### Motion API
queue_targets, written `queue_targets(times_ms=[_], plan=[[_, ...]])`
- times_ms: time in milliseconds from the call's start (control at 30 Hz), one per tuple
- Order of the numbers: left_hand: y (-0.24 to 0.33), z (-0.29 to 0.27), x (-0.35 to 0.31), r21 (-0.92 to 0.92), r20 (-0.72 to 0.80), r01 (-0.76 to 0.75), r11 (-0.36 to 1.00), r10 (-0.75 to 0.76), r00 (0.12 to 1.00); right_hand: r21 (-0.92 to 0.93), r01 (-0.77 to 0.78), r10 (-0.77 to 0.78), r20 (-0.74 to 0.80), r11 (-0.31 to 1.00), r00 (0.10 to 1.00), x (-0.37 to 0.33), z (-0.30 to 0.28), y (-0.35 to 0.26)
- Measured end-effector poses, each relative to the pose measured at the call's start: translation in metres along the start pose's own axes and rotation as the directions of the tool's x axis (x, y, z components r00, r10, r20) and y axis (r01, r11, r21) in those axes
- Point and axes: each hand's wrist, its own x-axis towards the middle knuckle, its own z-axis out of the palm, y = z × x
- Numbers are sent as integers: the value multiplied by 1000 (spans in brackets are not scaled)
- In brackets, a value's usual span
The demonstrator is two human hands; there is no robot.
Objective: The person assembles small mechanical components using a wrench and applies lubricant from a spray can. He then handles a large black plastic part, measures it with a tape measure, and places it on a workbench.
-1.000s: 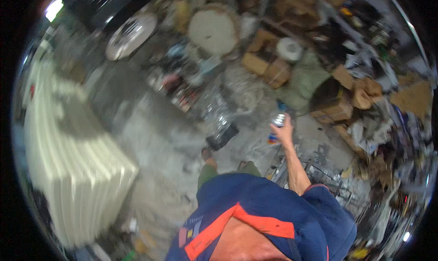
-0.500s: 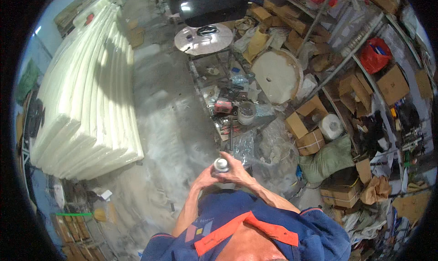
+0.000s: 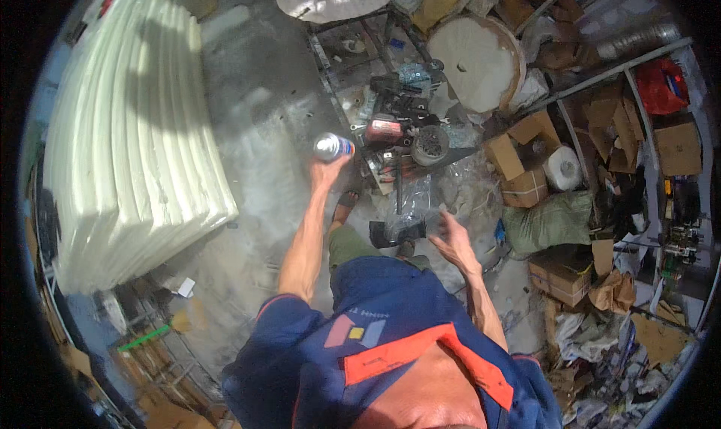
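My left hand (image 3: 328, 171) is closed around a spray can (image 3: 333, 147), a silvery can with a blue and red label. It is stretched out ahead of me, and the can lies tilted on its side in my grip, left of the low workbench frame (image 3: 328, 76). My right hand (image 3: 454, 241) hangs apart on the right, fingers spread and nothing in them. The hand is nearest to a clear plastic sheet (image 3: 417, 204) in front of the bench.
Tall stacked white foam slabs (image 3: 135, 144) stand on the left. On the bench are a red box (image 3: 384, 128), a round tub (image 3: 430, 145) and several tools. A round pale disc (image 3: 475, 65) leans behind it. Cardboard boxes (image 3: 559, 275) and a shelf rack (image 3: 572, 140) crowd the right.
Both hands were together at the can near my body. My left hand has carried it forward and left, tilting it; my right hand has let go and moved right. The view has shifted too.
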Motion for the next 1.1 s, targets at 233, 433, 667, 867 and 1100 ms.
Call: queue_targets(times_ms=[233,433,667,867,1100], plan=[[-32,70,187,157,-39,-11,988,17,999,185,-633,659,-211,752,722,-60,11,-26],[-47,117,268,114,-20,-101,988,104,994,205,-785,811,-154,585,565,-103,84,-62],[-26,138,292,83,208,-136,987,117,971,337,-822,878,-29,459,479,-101,121,-89],[-30,127,285,69,305,-48,996,25,952,316,-827,882,-82,465,465,-101,119,-79],[-58,54,240,264,349,162,951,-250,903,385,-743,830,-138,548,541,-117,150,-63]])
